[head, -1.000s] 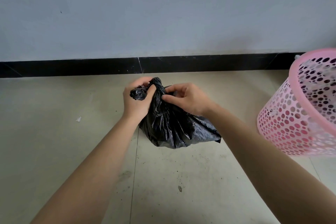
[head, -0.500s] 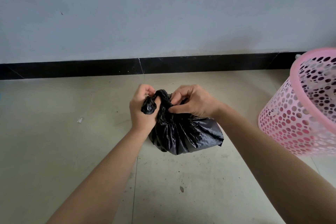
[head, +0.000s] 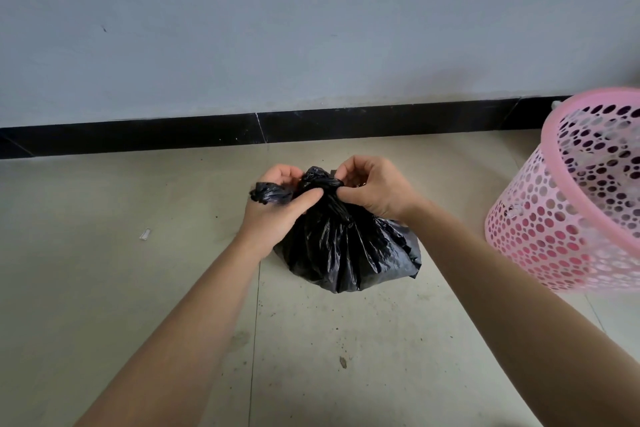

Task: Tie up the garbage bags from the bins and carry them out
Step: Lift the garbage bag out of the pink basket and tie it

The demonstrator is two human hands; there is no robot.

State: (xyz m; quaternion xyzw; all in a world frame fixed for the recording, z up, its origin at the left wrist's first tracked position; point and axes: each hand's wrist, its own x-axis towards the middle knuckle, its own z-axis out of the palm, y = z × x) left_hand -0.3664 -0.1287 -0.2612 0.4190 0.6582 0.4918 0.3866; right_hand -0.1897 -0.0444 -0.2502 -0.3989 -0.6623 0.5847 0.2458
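Black plastic garbage bag (head: 346, 250) is sitting on the floor (head: 104, 270); its twisted neck is running sideways between the left hand (head: 273, 208) and right hand (head: 375, 189), both pinching it closed.

The bag (head: 346, 250) at centre is thin black plastic, glossy and heavily creased. The bin (head: 568, 204) at right is pink plastic, smooth and perforated with round holes. The floor (head: 104, 270) is matt beige tile, speckled with grit. The skirting (head: 173, 132) is glossy black; the wall (head: 277, 28) is matt grey.
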